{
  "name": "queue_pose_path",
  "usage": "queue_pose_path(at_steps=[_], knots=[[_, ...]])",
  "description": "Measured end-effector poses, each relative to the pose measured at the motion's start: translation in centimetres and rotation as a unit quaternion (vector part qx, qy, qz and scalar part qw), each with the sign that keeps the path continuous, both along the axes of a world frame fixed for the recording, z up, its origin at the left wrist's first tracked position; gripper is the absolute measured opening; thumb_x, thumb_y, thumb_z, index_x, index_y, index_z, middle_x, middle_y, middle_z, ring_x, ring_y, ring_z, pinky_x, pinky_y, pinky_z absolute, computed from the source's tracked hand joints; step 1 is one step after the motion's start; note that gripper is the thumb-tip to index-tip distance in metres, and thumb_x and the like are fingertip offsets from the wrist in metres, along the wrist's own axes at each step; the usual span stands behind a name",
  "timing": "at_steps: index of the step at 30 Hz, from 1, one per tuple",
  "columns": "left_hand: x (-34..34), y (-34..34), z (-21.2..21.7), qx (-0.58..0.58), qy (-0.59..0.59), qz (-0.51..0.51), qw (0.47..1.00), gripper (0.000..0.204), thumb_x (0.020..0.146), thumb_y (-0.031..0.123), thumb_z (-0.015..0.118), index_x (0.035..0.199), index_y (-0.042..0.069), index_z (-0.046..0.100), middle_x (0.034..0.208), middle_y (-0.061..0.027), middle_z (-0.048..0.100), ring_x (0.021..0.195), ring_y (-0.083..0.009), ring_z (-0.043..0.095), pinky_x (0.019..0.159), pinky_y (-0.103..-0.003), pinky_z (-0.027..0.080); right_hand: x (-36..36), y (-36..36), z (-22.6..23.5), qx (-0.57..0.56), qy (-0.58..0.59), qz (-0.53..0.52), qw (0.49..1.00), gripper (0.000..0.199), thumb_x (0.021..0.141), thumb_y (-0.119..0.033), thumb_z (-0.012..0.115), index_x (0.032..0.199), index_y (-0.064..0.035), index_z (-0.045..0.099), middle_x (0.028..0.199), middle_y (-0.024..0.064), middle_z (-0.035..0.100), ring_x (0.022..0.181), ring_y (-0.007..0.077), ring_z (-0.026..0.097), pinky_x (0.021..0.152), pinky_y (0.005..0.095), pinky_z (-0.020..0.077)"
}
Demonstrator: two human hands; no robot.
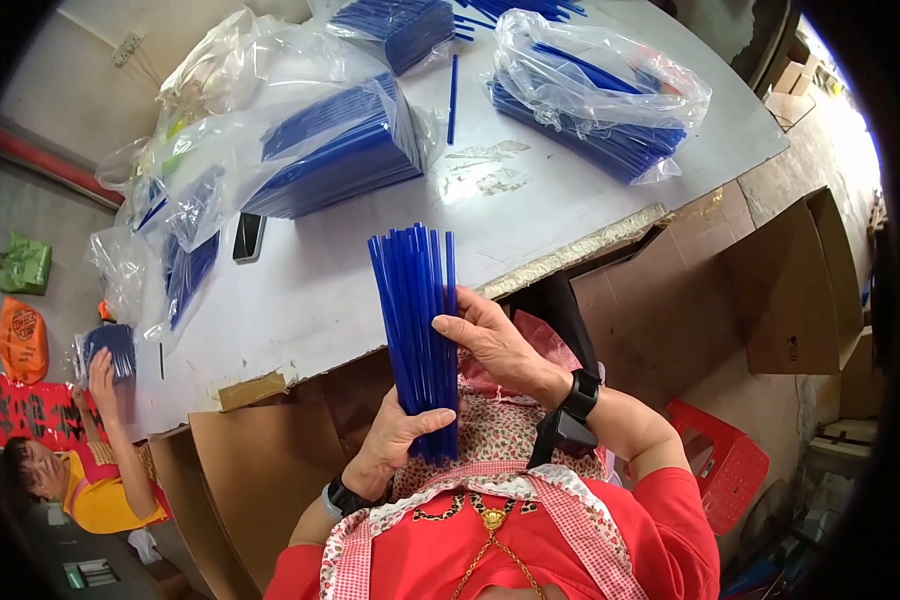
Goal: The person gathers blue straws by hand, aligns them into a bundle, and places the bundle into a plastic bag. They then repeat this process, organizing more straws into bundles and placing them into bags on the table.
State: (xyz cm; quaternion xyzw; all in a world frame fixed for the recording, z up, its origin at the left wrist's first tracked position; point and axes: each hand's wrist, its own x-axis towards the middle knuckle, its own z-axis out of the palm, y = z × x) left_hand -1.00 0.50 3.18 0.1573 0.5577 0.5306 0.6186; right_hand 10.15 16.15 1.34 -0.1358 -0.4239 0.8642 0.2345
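A bundle of long, thin blue plastic straws [410, 320] stands nearly upright in front of my chest. Its top ends are slightly uneven. My left hand [400, 437] wraps round the lower part, thumb across the front. Higher up, my right hand [495, 340] grips the right side, its thumb and fingers against the outer straws; some fingers are hidden behind. Just beyond the bundle lies the near part of the white table [370, 255]. Farther off on it, a large stack of blue straws [340, 150] sits in a transparent plastic bag.
Another opened bag of straws [590, 110] lies at the far right, near a single loose straw [453, 100]. A phone [249, 238] rests on the table. At left, a co-worker's hand [102, 380] touches a blue pack. Cardboard boxes [795, 290] and a red stool [715, 465] stand below.
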Motion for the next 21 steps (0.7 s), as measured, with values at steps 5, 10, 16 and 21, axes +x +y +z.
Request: queue_pose_path(at_steps=[5,10,16,21], knots=[[-2.1,-1.3,1.3,-0.007,-0.066,-0.042,0.997,0.043,0.071,0.003,0.074,0.11,0.003,0.056,0.092,-0.0081,0.066,0.081,-0.0161,0.063,0.074,-0.029,0.052,0.7,0.7,1.8,0.263,-0.134,-0.083,0.952,0.041,0.091,-0.011,0.056,0.129,-0.0037,0.046,0.125,0.0118,0.054,0.114,0.0197,0.053,0.096,0.0361,0.0439],[-6.1,-3.3,4.2,-0.011,-0.061,-0.058,0.996,0.045,0.071,0.003,0.073,0.113,0.002,0.056,0.092,-0.0074,0.065,0.082,-0.0152,0.063,0.073,-0.027,0.051,0.3,-2.9,7.3,0.794,-0.088,-0.114,0.591,0.053,0.075,-0.012,0.065,0.125,-0.0081,0.049,0.134,0.0139,0.048,0.123,0.03,0.046,0.101,0.0427,0.0383],[-5.9,-5.5,4.9,0.047,-0.037,-0.306,0.95,0.045,0.075,0.007,0.07,0.117,-0.001,0.055,0.092,-0.0054,0.064,0.081,-0.0125,0.062,0.074,-0.025,0.051,-0.8,-8.6,11.0,0.896,-0.054,0.08,0.434,0.05,0.071,-0.014,0.063,0.12,-0.0105,0.053,0.128,0.0145,0.05,0.117,0.0286,0.05,0.097,0.043,0.0405],[-6.6,-6.6,9.3,0.037,-0.143,-0.323,0.935,0.039,0.08,0.018,0.069,0.112,-0.001,0.058,0.091,-0.0067,0.065,0.076,-0.0135,0.063,0.071,-0.026,0.053,-0.8,-9.1,12.2,0.862,-0.059,0.106,0.492,0.045,0.073,-0.01,0.061,0.117,-0.0077,0.053,0.101,0.0132,0.058,0.092,0.0239,0.059,0.085,0.0379,0.0466]])
